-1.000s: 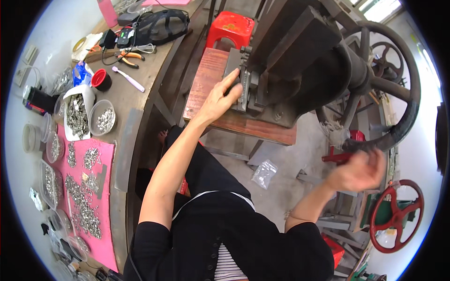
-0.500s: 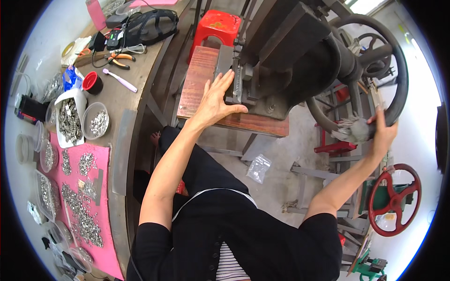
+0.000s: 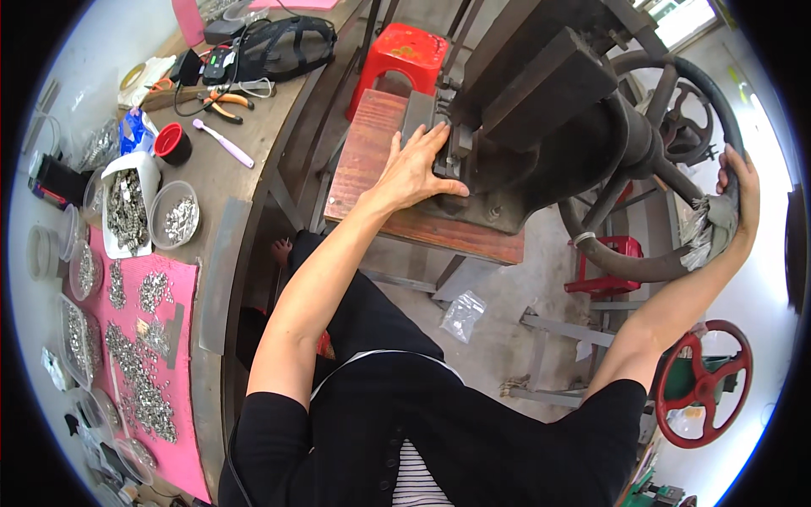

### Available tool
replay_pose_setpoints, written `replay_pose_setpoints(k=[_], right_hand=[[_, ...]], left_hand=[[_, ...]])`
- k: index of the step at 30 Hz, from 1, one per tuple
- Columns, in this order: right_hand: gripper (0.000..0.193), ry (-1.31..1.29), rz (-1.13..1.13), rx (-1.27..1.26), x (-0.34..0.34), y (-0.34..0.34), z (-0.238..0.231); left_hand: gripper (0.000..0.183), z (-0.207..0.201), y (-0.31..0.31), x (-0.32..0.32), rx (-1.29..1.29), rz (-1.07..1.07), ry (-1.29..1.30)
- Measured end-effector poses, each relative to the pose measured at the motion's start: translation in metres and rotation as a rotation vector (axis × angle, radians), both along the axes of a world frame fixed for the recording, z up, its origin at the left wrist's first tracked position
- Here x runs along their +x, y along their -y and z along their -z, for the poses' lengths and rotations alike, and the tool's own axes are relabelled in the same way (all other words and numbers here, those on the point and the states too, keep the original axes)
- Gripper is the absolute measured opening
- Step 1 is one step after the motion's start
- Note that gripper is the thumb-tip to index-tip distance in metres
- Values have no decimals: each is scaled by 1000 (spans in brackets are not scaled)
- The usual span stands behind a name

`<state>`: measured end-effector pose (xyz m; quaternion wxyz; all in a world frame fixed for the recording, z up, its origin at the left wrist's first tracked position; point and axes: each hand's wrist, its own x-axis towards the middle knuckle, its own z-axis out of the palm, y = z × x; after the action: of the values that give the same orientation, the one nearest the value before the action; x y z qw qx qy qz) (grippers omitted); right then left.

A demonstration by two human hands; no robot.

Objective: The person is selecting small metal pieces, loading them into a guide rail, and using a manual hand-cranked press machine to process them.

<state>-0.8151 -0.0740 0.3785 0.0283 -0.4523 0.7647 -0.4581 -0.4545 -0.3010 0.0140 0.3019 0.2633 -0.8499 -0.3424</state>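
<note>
My left hand [image 3: 416,171] lies open, fingers stretched and thumb out, over the metal fixture [image 3: 459,142] at the base of a dark screw press [image 3: 549,139]. Whatever lies beneath its palm is hidden. The press stands on a reddish wooden top [image 3: 361,144]. To the right, my right hand [image 3: 743,190] is closed round the rim of the press's big handwheel [image 3: 629,269]. A frayed grey cloth [image 3: 720,224] is tied round the rim just beside that hand.
A workbench at left carries a pink mat [image 3: 187,406] with scattered small metal parts, a white tray [image 3: 152,176], a round tub [image 3: 196,211], pliers [image 3: 226,106] and a toothbrush [image 3: 224,144]. A red stool [image 3: 414,46] stands behind; a plastic bag [image 3: 464,316] lies on the floor. A red handwheel [image 3: 703,384] is at right.
The big handwheel has turned; my right hand and the cloth have moved up and to the right with it. My left hand stays at the fixture, and the view has shifted slightly.
</note>
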Motion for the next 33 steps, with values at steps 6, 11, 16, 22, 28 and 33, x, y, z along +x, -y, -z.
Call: replay_pose_setpoints(k=[6,11,16,22,28,33], right_hand=[[26,-65,78,-365,55,-40,95],[19,-143,195,-512,94,-45,165],[29,-130,121,-21,40,-40,55],[26,-106,68,53,27,17,-2],[43,-362,353,-532,76,-53,176],[32,-238,256,-178,56,-52,105]], left_hand=[[117,3,4,5,-16,-8,3],[114,-2,6,2,-25,-27,2],[112,-1,0,2,-8,0,12],[113,1,-1,5,13,-19,3],[112,-6,-2,6,-2,-6,69],[81,-1,19,28,310,66,-276]])
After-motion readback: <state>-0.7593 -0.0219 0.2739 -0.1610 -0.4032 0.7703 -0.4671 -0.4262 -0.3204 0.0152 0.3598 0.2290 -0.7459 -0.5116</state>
